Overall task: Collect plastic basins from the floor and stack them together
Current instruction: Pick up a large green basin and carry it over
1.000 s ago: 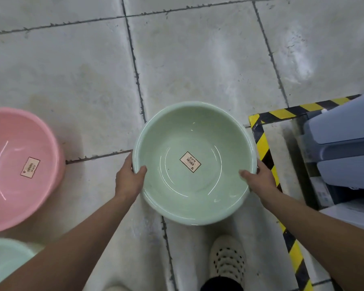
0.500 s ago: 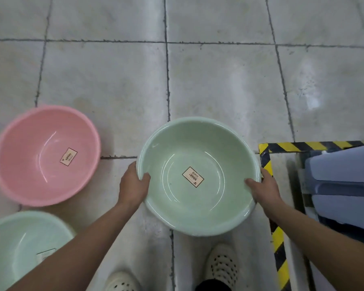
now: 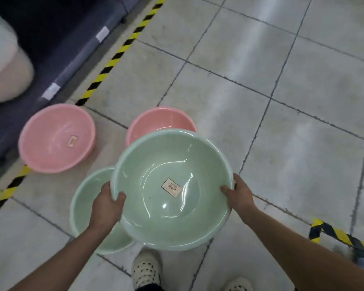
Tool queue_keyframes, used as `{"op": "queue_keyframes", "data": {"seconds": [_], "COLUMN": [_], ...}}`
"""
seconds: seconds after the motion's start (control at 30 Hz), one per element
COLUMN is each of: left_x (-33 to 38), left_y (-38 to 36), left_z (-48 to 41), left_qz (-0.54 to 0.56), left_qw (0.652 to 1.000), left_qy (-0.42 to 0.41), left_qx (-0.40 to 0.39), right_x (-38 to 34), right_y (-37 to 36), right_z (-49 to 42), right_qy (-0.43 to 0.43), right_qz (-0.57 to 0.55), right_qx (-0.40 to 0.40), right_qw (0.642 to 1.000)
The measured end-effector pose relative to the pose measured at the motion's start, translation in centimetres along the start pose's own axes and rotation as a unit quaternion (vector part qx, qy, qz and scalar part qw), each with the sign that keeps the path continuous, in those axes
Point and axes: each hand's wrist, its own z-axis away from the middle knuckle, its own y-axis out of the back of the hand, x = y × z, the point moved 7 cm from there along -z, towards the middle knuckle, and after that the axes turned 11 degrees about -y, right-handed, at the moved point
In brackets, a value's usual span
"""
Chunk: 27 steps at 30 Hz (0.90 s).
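I hold a pale green plastic basin (image 3: pixel 172 164) with a small label inside, lifted above the floor. My left hand (image 3: pixel 107 204) grips its left rim, thumb over the edge. My right hand (image 3: pixel 239 196) grips its right rim the same way. Under its left side a second green basin (image 3: pixel 86 198) sits on the tiles, partly hidden. Behind the held basin a pink basin (image 3: pixel 162 120) stands on the floor, its near half covered. Another pink basin (image 3: pixel 57 137) with a label lies further left.
A dark low shelf base (image 3: pixel 57 59) edged with yellow-black floor tape (image 3: pixel 114 59) runs along the upper left. More hazard tape (image 3: pixel 343 236) marks the floor at lower right. My two shoes (image 3: pixel 147 269) stand below the basin on grey tiles.
The view has swung left and I have carried the green basin with it, now over the other green basin and near two pink ones. Both hands keep the same grip.
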Motion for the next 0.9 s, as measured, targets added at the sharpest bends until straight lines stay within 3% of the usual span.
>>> {"op": "queue_keyframes", "data": {"seconds": [0.17,0.37,0.7,0.9], "left_x": [-8.9,-19.3,-33.6,-37.4], "left_y": [7.8,10.7,6.8,3.0], "left_z": [2.2,3.7,2.9,1.1], "left_qz": [0.016,0.097,0.142,0.156], "left_qw": [0.996,0.975,0.950,0.951], "left_qy": [0.061,0.148,0.228,0.226], "left_qx": [0.069,0.133,0.159,0.143], "right_x": [-4.3,-6.6,-3.2,1.8], "right_y": [-10.5,-21.2,-33.2,-34.9], "right_z": [2.5,3.0,-0.5,-4.0], "right_qy": [0.043,0.089,0.136,0.090], "right_qz": [0.091,0.162,0.237,0.246], "right_qx": [-0.052,-0.077,-0.081,-0.036], "right_qw": [0.994,0.980,0.959,0.964]}}
